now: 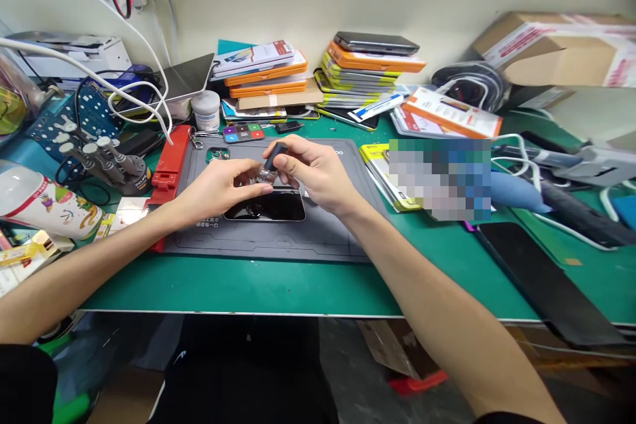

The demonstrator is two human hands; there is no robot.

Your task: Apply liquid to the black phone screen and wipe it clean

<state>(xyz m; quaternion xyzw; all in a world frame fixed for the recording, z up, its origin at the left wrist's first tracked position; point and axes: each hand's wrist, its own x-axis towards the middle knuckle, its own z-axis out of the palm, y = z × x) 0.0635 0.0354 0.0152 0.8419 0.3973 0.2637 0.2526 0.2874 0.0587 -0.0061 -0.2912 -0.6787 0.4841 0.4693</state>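
Note:
Just above a phone [268, 207] lying on the grey mat [298, 238], a small clear bottle [265, 175] with a black cap [275, 156] is held between both hands. My left hand [231, 184] grips the glass body from the left, its thumb reaching over the phone's upper edge. On the right, my right hand [315, 169] has its fingers closed round the black cap, which tilts up to the right. Cap and bottle are close together; whether they are joined cannot be made out. The phone's dark, glossy face is up.
A red holder [169, 172] stands along the mat's left edge, near a white jar [205, 110]. Stacked boxes [360, 76] line the back. Yellow packets [382, 175] lie right of the mat, and a long black object [541, 278] lies at front right.

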